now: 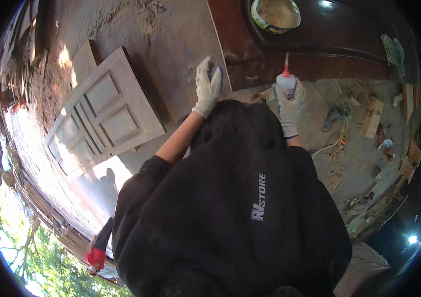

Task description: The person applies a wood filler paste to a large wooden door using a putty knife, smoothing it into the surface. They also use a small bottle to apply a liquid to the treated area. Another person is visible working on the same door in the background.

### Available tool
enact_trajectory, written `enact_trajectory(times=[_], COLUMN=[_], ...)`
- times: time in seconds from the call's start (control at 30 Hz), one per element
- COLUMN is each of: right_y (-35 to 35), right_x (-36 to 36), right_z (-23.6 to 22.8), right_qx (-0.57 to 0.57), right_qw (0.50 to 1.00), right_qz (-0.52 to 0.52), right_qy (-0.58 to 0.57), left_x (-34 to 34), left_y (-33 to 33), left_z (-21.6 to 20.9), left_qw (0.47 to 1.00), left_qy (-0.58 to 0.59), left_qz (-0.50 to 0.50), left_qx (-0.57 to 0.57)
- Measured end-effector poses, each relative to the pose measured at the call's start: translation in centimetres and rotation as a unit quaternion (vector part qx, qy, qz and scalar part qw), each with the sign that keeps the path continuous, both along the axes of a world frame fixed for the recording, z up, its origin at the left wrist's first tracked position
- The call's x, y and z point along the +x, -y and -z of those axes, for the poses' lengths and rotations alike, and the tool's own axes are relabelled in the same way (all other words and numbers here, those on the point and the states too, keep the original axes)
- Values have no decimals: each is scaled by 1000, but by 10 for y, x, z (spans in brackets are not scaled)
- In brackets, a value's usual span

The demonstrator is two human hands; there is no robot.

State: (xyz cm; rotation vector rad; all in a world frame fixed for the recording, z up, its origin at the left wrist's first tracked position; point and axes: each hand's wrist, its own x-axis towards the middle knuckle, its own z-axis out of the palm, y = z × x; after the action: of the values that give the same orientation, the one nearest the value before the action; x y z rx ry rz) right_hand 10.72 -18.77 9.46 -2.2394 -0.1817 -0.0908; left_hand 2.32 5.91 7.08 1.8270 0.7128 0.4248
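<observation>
Seen from the head camera, both gloved hands reach up over a dark brown wooden panel (pixel 319 34) whose near edge runs across the top of the picture. The right hand (pixel 289 101) is wrapped around a white squeeze bottle (pixel 286 81) with a thin red nozzle pointing up, just at the near edge of the panel; the glove hides most of the bottle's body. The left hand (pixel 207 86) is curled around something dark at its fingertips, but what it is cannot be made out. A black hooded top (pixel 230 208) fills the lower middle and covers whatever lies beneath the hands. Near the far edge of the panel sits a round open tin (pixel 276 15), cut off by the rim. On the floor to the left lies a pale panelled door (pixel 102 111); to the right, tangled cords (pixel 339 143) and wood scraps blur together.
</observation>
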Motion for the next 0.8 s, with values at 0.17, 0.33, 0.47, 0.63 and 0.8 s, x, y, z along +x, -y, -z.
enact_trajectory(times=[0.17, 0.33, 0.47, 0.63, 0.8], right_y=[-19, -33, -39, -19, 46], right_x=[-8, 5, 14, 19, 8], right_z=[-16, -52, -63, -44, -39], right_qx=[-27, -32, -127, -128, -176], right_qw=[983, 979, 970, 968, 954], right_qz=[-153, -195, -206, -211, -196], right_qy=[94, 50, 19, -39, -145], left_x=[6, 32, 53, 110, 148], left_y=[26, 46, 29, 1, -3], left_z=[-46, -51, -39, -56, -64], left_qw=[948, 901, 934, 988, 973], left_qy=[50, -18, -22, 21, 117], left_qz=[296, 292, 257, 151, 160], left_qx=[-108, -319, -246, -24, -115])
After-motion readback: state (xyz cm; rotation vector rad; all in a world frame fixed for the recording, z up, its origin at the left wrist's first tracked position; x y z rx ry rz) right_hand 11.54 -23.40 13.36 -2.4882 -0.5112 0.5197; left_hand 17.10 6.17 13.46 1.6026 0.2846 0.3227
